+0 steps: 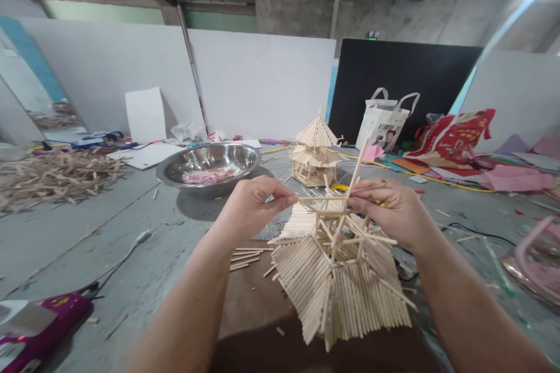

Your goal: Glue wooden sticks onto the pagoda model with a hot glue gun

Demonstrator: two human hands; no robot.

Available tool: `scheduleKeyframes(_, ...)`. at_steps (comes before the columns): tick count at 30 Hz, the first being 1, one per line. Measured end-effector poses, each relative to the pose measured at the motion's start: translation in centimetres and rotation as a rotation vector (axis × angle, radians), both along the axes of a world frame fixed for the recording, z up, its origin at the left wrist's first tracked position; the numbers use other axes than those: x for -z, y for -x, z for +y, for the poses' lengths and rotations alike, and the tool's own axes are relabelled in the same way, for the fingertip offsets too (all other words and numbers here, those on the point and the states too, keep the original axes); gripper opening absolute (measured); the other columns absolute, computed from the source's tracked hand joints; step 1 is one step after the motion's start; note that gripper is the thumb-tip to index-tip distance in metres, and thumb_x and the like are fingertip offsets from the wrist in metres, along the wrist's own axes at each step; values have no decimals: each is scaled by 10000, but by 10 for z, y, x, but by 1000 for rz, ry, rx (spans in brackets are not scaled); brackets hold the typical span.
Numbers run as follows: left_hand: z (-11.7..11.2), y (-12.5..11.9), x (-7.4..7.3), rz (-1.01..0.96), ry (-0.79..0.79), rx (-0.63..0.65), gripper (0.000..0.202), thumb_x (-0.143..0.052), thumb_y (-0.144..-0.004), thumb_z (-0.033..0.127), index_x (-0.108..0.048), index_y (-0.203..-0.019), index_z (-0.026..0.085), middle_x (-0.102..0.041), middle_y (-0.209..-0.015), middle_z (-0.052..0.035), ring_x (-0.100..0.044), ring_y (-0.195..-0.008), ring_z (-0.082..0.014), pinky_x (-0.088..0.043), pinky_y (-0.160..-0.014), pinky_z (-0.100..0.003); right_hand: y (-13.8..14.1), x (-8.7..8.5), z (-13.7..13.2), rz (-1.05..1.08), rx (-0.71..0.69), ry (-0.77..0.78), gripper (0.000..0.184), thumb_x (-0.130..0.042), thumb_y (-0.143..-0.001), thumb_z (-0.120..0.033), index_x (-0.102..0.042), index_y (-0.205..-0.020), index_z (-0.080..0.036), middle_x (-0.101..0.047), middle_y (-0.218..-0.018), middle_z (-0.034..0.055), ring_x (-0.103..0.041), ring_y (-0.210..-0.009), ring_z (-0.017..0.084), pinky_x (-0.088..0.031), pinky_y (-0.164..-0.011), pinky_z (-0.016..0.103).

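A stick-built pavilion roof (pixel 341 280) stands on a brown board (pixel 249 303) in front of me. My left hand (pixel 254 207) is pinched shut on one end of a thin wooden stick (pixel 321 199) lying across the roof's top frame. At the stick's other end, my right hand (pixel 389 207) is also closed on it, fingers pressed against an upright stick. A finished stick pavilion (pixel 315 151) stands behind on the grey floor.
A steel bowl (pixel 210 166) with pink contents sits at centre left. Loose sticks (pixel 52 172) pile at the far left. A purple glue gun (pixel 48 317) lies at lower left. A white bag (pixel 385 119) and coloured paper (pixel 464 151) lie at the right.
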State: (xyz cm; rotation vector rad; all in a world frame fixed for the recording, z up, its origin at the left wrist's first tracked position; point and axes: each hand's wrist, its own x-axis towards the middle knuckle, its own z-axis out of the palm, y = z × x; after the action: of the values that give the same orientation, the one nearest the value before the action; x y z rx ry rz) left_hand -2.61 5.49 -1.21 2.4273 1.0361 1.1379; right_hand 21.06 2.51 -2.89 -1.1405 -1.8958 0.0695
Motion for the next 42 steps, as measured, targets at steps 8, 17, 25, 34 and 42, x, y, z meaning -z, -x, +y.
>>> scheduleKeyframes(8, 0, 0, 0, -15, -1, 7, 115, -567, -718, 270, -634, -690, 180, -619, -659, -9, -541, -615, -95, -430, -579, -223, 1, -3, -1, -60, 9, 1, 144, -557, -746, -284, -684, -688, -251, -684, -768, 20, -598, -798, 180, -435, -760, 372)
scheduleKeyframes(17, 0, 1, 1, -12, 20, 5, 136, -561, -723, 293, -628, -685, 181, -608, -648, -2, -535, -612, -91, -420, -576, -220, 1, -5, -1, -115, 33, 15, 167, -542, -757, -286, -684, -671, -265, -684, -774, 14, -598, -813, 189, -414, -757, 379)
scheduleKeyframes(25, 0, 1, 0, 4, 9, 6, 138, -558, -724, 292, -622, -685, 176, -608, -645, -2, -534, -605, -90, -419, -573, -217, 1, -5, 0, -100, 8, 36, 170, -537, -758, -278, -685, -676, -257, -685, -775, 19, -599, -807, 180, -417, -754, 363)
scheduleKeyframes(34, 0, 1, 0, 13, 14, 7, 135, -553, -729, 287, -625, -689, 180, -613, -645, -1, -534, -604, -90, -424, -573, -216, 2, -6, -2, -109, 19, 51, 179, -533, -757, -284, -688, -671, -262, -684, -778, 23, -599, -815, 191, -420, -752, 372)
scheduleKeyframes(42, 0, 1, 0, 14, 30, 13, 139, -552, -731, 283, -626, -688, 174, -611, -646, -3, -529, -605, -88, -419, -569, -212, 2, -5, -1, -84, 22, 63, 177, -536, -754, -289, -686, -665, -265, -683, -785, 19, -597, -820, 191, -417, -759, 372)
